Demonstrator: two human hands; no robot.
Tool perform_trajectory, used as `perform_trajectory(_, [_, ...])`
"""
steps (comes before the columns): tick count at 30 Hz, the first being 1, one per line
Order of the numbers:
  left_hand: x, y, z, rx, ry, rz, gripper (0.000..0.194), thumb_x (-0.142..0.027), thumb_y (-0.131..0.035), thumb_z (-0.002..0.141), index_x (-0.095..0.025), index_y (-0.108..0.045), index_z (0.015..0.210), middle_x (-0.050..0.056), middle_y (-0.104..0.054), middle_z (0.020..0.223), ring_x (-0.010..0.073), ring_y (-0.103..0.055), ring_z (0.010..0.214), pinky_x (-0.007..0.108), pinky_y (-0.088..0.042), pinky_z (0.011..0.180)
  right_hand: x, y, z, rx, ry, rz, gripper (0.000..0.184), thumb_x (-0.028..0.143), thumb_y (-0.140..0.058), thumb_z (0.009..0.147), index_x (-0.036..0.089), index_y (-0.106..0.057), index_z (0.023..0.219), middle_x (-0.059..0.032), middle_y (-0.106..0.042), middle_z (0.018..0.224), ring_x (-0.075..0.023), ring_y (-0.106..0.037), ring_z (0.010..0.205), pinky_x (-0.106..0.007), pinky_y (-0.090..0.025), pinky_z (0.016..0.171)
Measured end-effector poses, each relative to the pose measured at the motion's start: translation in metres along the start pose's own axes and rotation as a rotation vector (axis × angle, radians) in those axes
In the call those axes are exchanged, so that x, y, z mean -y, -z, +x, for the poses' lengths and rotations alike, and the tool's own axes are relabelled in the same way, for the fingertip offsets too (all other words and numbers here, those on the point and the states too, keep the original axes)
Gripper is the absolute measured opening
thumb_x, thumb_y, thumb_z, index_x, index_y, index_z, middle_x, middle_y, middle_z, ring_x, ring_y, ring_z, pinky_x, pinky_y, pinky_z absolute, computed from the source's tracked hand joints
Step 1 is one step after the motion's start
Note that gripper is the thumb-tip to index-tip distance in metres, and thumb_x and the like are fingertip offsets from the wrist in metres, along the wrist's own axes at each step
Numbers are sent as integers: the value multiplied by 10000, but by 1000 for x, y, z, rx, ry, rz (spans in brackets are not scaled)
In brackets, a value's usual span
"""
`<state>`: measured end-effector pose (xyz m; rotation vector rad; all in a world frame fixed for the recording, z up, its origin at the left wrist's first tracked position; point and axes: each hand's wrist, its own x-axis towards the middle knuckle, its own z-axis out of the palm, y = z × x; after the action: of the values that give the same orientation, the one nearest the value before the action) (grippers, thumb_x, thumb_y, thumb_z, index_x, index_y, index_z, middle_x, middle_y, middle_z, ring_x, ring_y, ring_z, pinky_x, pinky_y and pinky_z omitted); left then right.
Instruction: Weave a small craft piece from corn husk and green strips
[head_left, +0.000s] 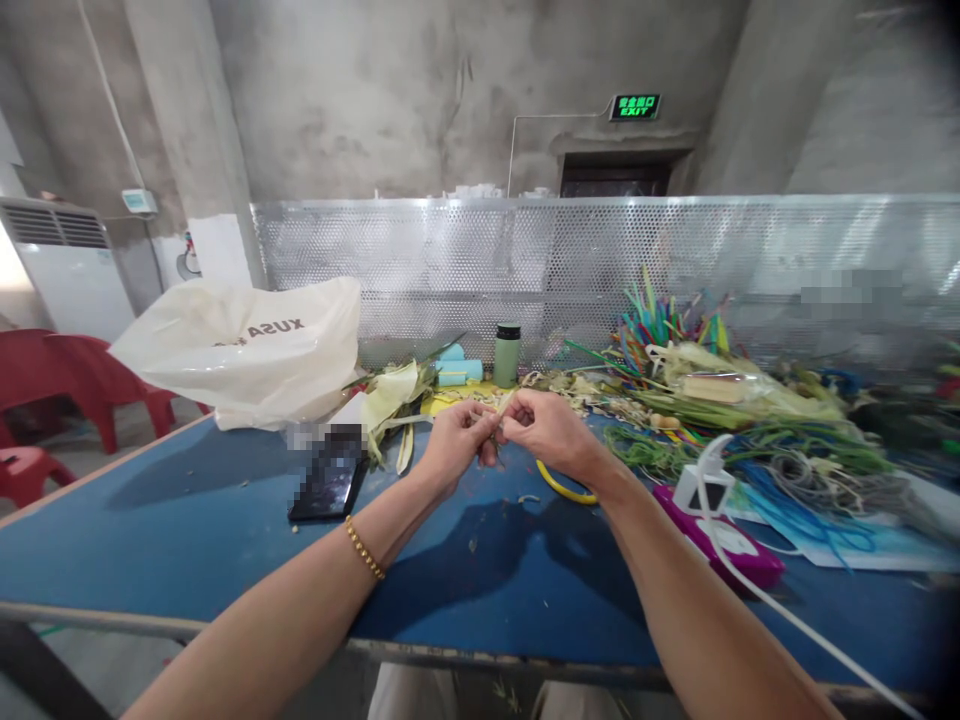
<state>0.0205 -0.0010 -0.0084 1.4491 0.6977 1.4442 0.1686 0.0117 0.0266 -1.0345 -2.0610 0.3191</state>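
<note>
Above the middle of the blue table, my left hand (459,442) and my right hand (549,428) meet with fingers closed. Between them is a thin pale strip (505,402) that looks like plant husk; both hands pinch it. Its lower part is hidden behind the fingers. Beneath my right wrist lies a yellow ring-shaped band (559,487), partly covered by the arm. Pale green husk leaves (394,395) are heaped just beyond my left hand. Small scraps lie scattered on the tabletop.
A black phone (334,485) and a large white bag (255,350) are on the left. At the back stands a green bottle (508,355). Bundled green stems (795,440), a purple power strip (750,560) and its white cable occupy the right. A perforated metal screen (450,250) borders the table.
</note>
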Motion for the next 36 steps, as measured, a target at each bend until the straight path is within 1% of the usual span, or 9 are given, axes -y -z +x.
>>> perform_trajectory(8, [1, -1, -1, 21, -3, 26, 313, -426, -682, 759, -132, -576, 764, -22, -565, 474, 78, -484, 367, 195, -345, 413, -3, 3, -1, 14, 10, -16, 88, 230, -554, 701, 165, -602, 667, -8, -637, 603, -119, -526, 552, -231, -391, 536])
perform_trajectory(18, [1, -1, -1, 37, 5, 24, 314, -436, -676, 766, -143, -565, 746, -20, -549, 436, 82, -479, 363, 196, -344, 420, -3, 4, 0, 29, 28, 15, 69, 209, -562, 692, 166, -610, 666, -3, -649, 602, -119, -537, 544, -225, -383, 520])
perform_trajectory(21, [0, -1, -1, 31, 5, 12, 317, -433, -686, 755, -140, -567, 752, -19, -561, 462, 85, -486, 367, 200, -350, 411, -1, 5, -1, 20, 18, 0, 62, 201, -563, 691, 170, -596, 649, 1, -647, 591, -117, -529, 540, -223, -370, 511])
perform_trajectory(25, [-2, -1, -1, 25, 5, -6, 315, -419, -700, 739, -134, -567, 760, -13, -586, 514, 83, -490, 366, 206, -350, 395, 2, 6, -2, 16, 48, 3, 83, 191, -543, 717, 170, -602, 662, -6, -674, 626, -120, -544, 569, -228, -393, 557])
perform_trajectory(28, [-3, 0, -1, 21, 2, -6, 311, -413, -702, 740, -136, -562, 749, -17, -580, 510, 77, -485, 363, 201, -344, 397, 2, 6, -1, 1, 68, -33, 93, 197, -552, 720, 172, -613, 655, -5, -663, 613, -123, -546, 576, -233, -394, 571])
perform_trajectory(36, [0, 0, 1, 36, -15, 39, 332, -442, -699, 738, -137, -567, 752, -21, -581, 515, 75, -475, 346, 202, -330, 369, 2, 6, 0, 5, 61, -90, 79, 212, -575, 694, 175, -613, 635, -2, -637, 593, -130, -538, 574, -238, -382, 562])
